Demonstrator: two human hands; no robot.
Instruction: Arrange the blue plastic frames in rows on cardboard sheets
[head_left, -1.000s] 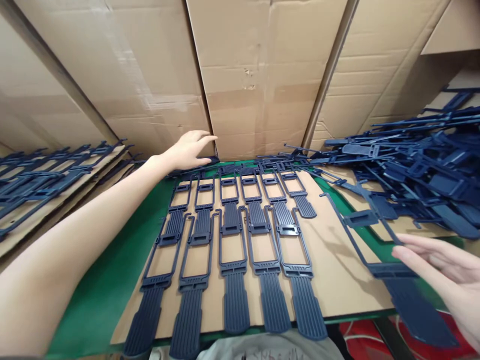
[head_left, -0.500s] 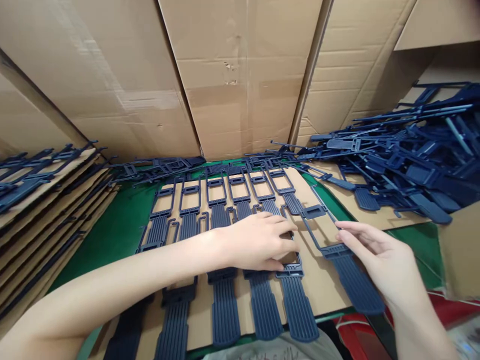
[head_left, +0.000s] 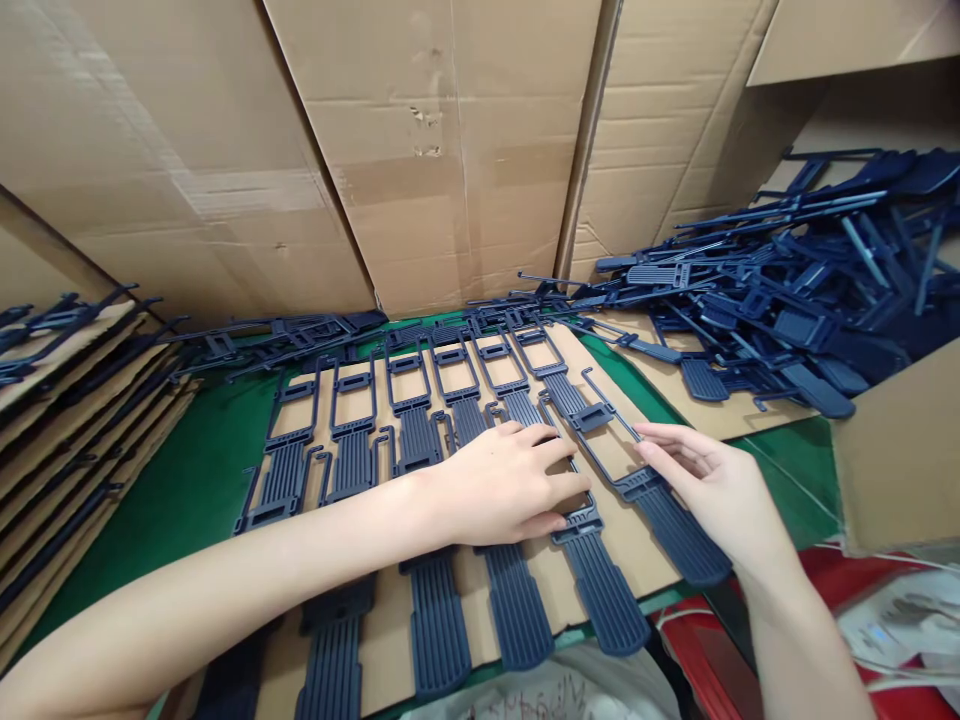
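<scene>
Dark blue plastic parts, each with an open frame and a ribbed paddle end, lie in two rows on a cardboard sheet [head_left: 390, 650]. My left hand [head_left: 510, 482] reaches across the sheet, its fingers curled over the frame of one part [head_left: 604, 590] and hiding much of it. My right hand [head_left: 694, 475] pinches the thin side bar of the rightmost part [head_left: 679, 525] between thumb and fingers. That part lies at a slant, its ribbed end over the sheet's right edge.
Stacked cardboard sheets with more parts [head_left: 90, 440] stand at the left. A heap of blue parts [head_left: 795, 290] fills the right back. Tall cardboard boxes [head_left: 465, 220] line the rear of the green table [head_left: 202, 440].
The view has shifted a little, so most things sit further left. The rightmost part and my right hand are slightly closer to the neighbouring part. Both hands keep their holds.
</scene>
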